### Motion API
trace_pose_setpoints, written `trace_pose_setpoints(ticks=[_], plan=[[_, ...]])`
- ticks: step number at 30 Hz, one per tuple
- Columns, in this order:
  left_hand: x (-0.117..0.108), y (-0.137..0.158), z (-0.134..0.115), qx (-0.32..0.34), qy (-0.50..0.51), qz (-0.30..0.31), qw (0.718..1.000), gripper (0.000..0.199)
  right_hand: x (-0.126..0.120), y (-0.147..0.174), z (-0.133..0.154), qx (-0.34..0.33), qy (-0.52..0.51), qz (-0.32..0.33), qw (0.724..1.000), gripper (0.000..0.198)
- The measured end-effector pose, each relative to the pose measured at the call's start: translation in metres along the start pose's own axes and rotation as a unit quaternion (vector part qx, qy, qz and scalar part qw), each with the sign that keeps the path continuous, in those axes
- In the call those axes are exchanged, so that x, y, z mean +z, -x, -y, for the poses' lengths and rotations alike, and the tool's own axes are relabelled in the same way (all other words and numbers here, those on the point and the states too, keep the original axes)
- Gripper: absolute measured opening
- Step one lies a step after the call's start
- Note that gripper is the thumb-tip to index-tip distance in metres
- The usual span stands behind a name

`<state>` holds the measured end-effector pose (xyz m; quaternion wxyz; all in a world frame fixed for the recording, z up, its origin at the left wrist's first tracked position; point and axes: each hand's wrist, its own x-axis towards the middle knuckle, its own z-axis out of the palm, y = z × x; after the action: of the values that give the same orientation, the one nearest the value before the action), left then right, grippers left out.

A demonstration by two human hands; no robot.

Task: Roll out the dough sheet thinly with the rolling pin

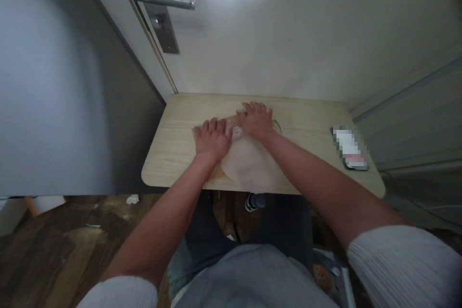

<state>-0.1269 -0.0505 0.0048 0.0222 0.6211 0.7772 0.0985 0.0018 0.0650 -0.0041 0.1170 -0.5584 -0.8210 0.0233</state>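
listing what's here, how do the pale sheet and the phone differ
The sheet is broad and pale; the phone is smaller, with dark edges. The left hand and right hand rest on the sheet; neither touches the phone. Both things lie on the table.

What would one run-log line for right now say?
left grip: palm down on pale sheet | right grip: palm down on pale sheet | phone-like thing: on tabletop, right side

A pale wood-grain table [169,134] with rounded corners bears a thin, light-pink sheet [249,163] at its middle, a partly hidden metal curve [278,124] alongside, and a phone [348,148] at right.
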Motion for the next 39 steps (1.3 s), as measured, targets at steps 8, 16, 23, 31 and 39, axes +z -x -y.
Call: trace_pose_setpoints(ticks=[8, 16, 23, 31, 39], plan=[[0.003, 0.03, -0.016, 0.013, -0.019, -0.002, 1.0, 0.064, -0.002, 0.034, -0.017, 0.004, 0.019, -0.013, 1.0, 0.05], [0.006, 0.036, -0.019, 0.016, -0.016, -0.005, 1.0, 0.066, -0.007, 0.045, -0.017, 0.015, 0.021, -0.017, 1.0, 0.048], [0.004, 0.017, -0.007, 0.025, -0.006, -0.012, 1.0, 0.064, -0.001, 0.023, -0.012, 0.006, 0.021, 0.005, 1.0, 0.05], [0.005, -0.019, 0.009, -0.006, 0.01, 0.025, 1.0, 0.062, 0.006, -0.007, -0.001, -0.016, 0.006, -0.006, 1.0, 0.052], [0.005, -0.036, 0.019, -0.005, 0.015, 0.026, 1.0, 0.056, 0.001, -0.027, 0.01, -0.022, 0.008, 0.041, 0.999, 0.058]])
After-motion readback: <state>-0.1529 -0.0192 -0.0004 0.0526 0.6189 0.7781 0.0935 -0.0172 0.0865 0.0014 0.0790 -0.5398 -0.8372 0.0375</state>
